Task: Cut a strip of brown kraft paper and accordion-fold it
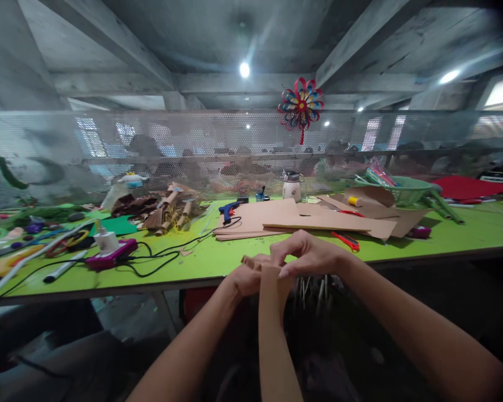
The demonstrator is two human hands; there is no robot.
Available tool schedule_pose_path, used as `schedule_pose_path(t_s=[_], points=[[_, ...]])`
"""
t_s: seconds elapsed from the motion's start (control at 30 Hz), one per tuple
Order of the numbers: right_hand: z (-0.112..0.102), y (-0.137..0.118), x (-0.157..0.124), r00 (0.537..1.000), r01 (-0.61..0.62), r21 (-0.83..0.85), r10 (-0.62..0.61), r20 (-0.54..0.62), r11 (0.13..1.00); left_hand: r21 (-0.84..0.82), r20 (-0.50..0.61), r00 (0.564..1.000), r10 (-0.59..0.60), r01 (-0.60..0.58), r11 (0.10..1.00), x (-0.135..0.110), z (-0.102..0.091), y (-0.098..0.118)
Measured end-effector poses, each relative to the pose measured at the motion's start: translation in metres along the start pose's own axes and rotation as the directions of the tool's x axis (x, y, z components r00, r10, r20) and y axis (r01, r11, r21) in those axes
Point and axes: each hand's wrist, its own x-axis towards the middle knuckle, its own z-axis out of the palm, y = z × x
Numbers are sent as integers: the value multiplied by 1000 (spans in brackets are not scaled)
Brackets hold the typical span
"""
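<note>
A long strip of brown cardboard [272,335] hangs down toward me from my two hands, just in front of the table edge. Its top end is bent over between my fingers. My left hand [249,276] is closed around the folded end from the left, partly hidden behind the strip. From the right, my right hand [304,254] pinches the strip's upper edge between thumb and fingers. Just beyond my hands lie flat cardboard sheets [255,218] in a stack, with a red cutter [346,241] beside them.
The green table [209,268] bears a blue glue gun [228,211], a purple power strip [111,254] with black cables, and a heap of brown paper pieces [167,209]. A green basket [408,190] stands at the right. Behind runs a perforated metal screen [218,134] with a pinwheel flower [302,106].
</note>
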Motion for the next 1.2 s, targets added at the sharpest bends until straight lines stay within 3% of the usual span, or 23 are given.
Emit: schedule_pose_path(t_s=[0.1, 0.17, 0.23, 0.3, 0.37, 0.47, 0.67, 0.93, 1.03, 1.2], points=[[-9, 11, -2, 988, -148, -49, 146, -46, 988, -50, -164, 986, -24, 16, 999, -6, -22, 26], [-17, 26, 0, 977, -213, -107, 211, -34, 971, 56, -261, 965, 8, 7, 998, -9, -40, 45], [-23, 46, 5, 966, -258, -169, 257, -27, 951, 261, -230, 972, 36, 26, 965, -9, -54, 61], [-27, 67, 14, 953, -300, -217, 302, -23, 929, 517, -158, 987, 14, 71, 853, -3, -63, 71], [-29, 85, 22, 942, -327, -235, 335, -9, 915, 724, -110, 993, -41, 108, 681, 6, -66, 73], [-29, 103, 32, 931, -350, -233, 365, 23, 907, 874, -73, 991, -113, 118, 471, 19, -67, 65], [-28, 115, 36, 950, -298, -329, 312, -12, 896, 890, -80, 994, -73, 105, 445, 22, -70, 45], [-15, 108, 29, 973, -226, -484, 179, -143, 845, 910, 9, 1000, 23, -18, 414, 13, -64, 37], [-9, 109, 26, 963, -257, -503, 176, -203, 825, 932, -11, 998, 56, -10, 363, 12, -58, 35], [-6, 111, 22, 972, -212, -501, 130, -195, 839, 951, -64, 994, 90, 33, 308, 11, -52, 31]])
